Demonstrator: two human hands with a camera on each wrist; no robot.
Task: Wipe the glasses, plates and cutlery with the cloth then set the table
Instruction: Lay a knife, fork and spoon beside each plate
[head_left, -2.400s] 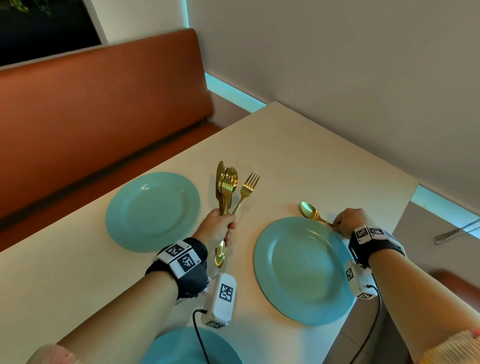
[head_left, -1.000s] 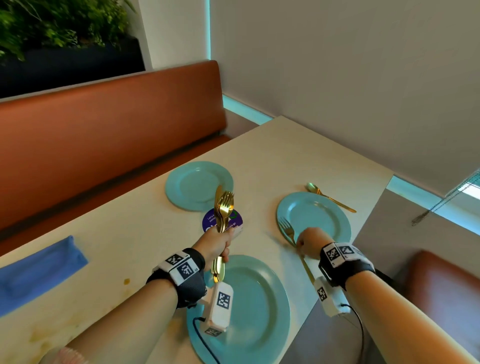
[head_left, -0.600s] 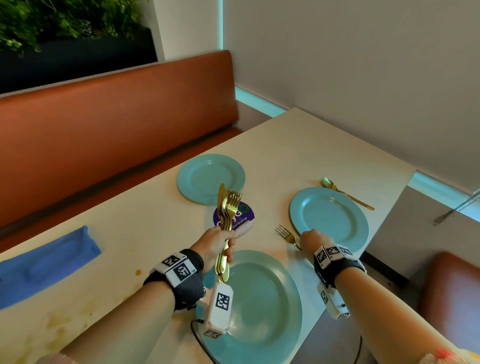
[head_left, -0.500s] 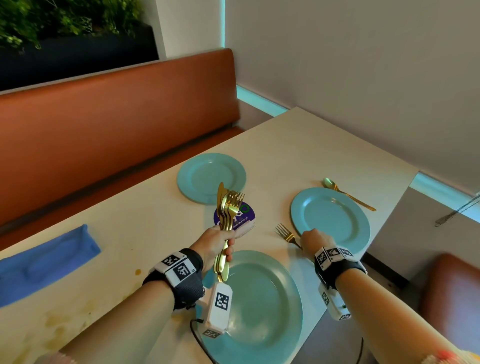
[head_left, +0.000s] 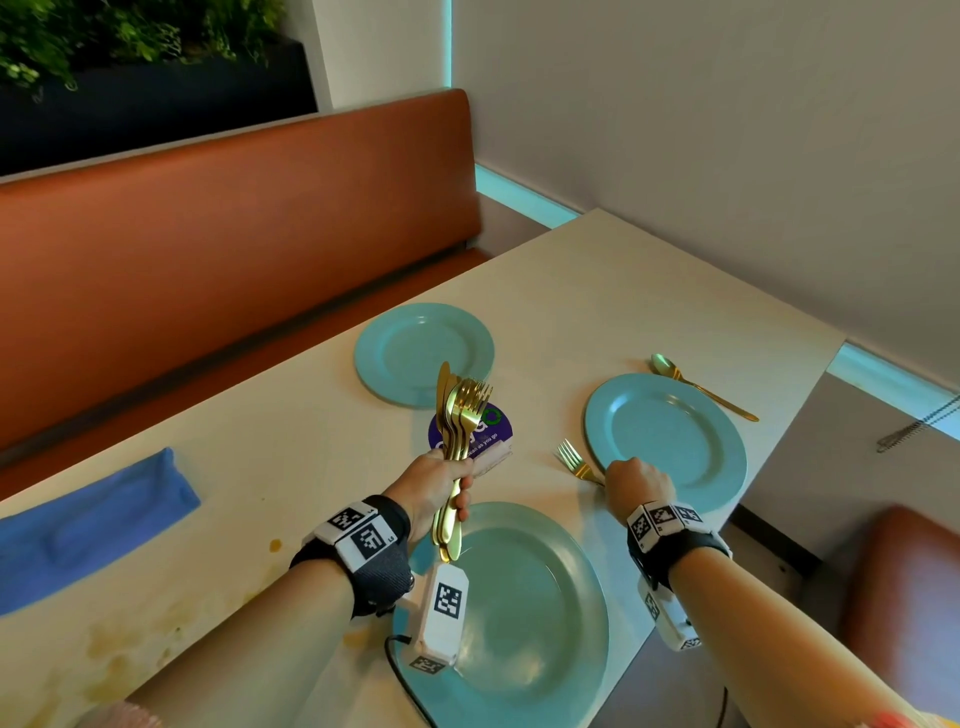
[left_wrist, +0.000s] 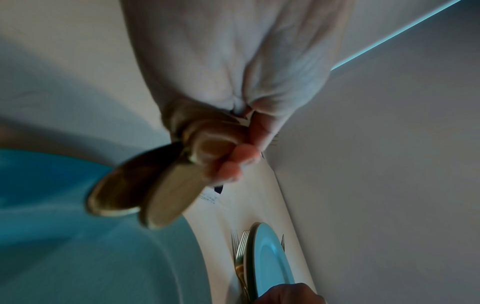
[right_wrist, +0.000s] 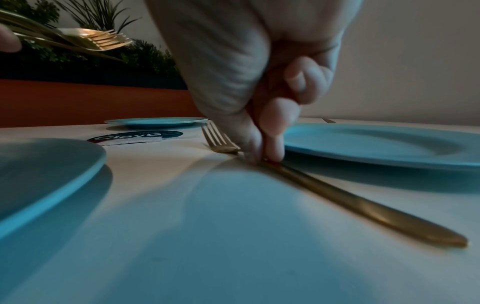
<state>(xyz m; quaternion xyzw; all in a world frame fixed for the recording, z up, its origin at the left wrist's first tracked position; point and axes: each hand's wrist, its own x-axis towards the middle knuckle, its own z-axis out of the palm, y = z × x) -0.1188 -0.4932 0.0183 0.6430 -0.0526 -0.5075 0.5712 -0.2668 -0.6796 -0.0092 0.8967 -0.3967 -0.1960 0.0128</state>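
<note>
Little has shifted since half a second ago: both hands keep their places and the fork stays flat on the table (head_left: 597, 280) at 9 o'clock of the right-hand plate (head_left: 666, 440). Right hand (head_left: 640, 483) has its fingers (right_wrist: 272, 131) curled down, tips pinching the slim neck of the gold fork (right_wrist: 324, 189), whose long matte handle lies along the pale, smooth tabletop toward the camera in the right wrist view. Left hand (head_left: 434, 486) is wrapped round a bundle of gold cutlery (head_left: 457, 415), held upright with the tines and a knife blade at 12 o'clock and the rounded handle ends hanging at 6 o'clock over the near plate (head_left: 524, 597). All three plates are round, glossy and pale teal; the far plate (head_left: 423, 353) sits at 11 o'clock of the bundle. A gold spoon (head_left: 696, 384) lies at 1 o'clock of the right-hand plate. A round purple sticker (head_left: 493, 428) shows behind the bundle. A folded blue cloth (head_left: 88, 525) lies at 9 o'clock on the table, near yellowish stains (head_left: 124, 644). An orange-brown padded bench (head_left: 234, 234) runs along the far edge, green plants (head_left: 78, 36) above it, a plain grey wall (head_left: 727, 156) at 2 o'clock
</note>
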